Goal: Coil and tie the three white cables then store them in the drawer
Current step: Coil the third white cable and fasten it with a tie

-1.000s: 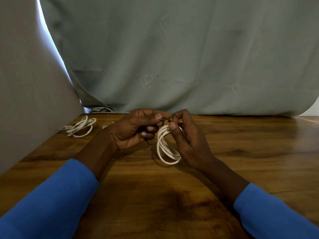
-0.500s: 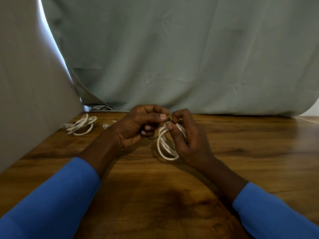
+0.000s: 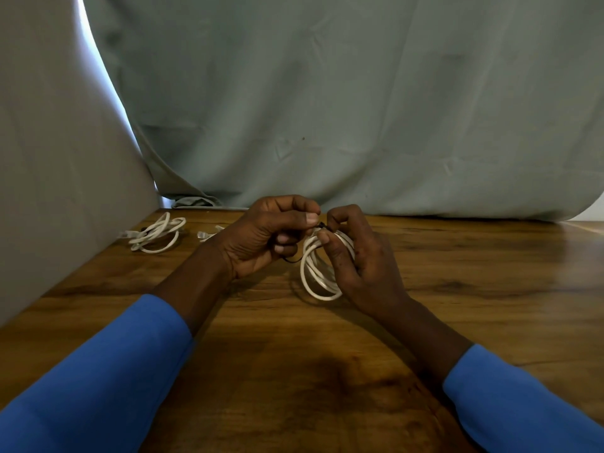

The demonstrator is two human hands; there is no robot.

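Observation:
A coiled white cable [image 3: 315, 276] stands upright just above the wooden table [image 3: 474, 273] at the middle. My right hand [image 3: 359, 256] grips the coil, thumb pressed on its top. My left hand [image 3: 271, 237] pinches a thin black tie [image 3: 322, 226] at the coil's top; the tie's loose end [image 3: 291, 260] hangs below my left fingers. A second white cable [image 3: 155, 236] lies coiled at the far left of the table. A white plug end of another cable [image 3: 205, 234] shows beside my left wrist; the rest is hidden behind the hand.
A grey-green cloth [image 3: 359, 109] hangs behind the table and a grey panel [image 3: 58, 174] closes the left side. No drawer is in view. Blue sleeves [image 3: 98, 387] cover both forearms at the near edge.
Both hands have lifted slightly and drawn closer together at the top of the coil. The coil has turned a little more upright. The cable at the far left has not moved.

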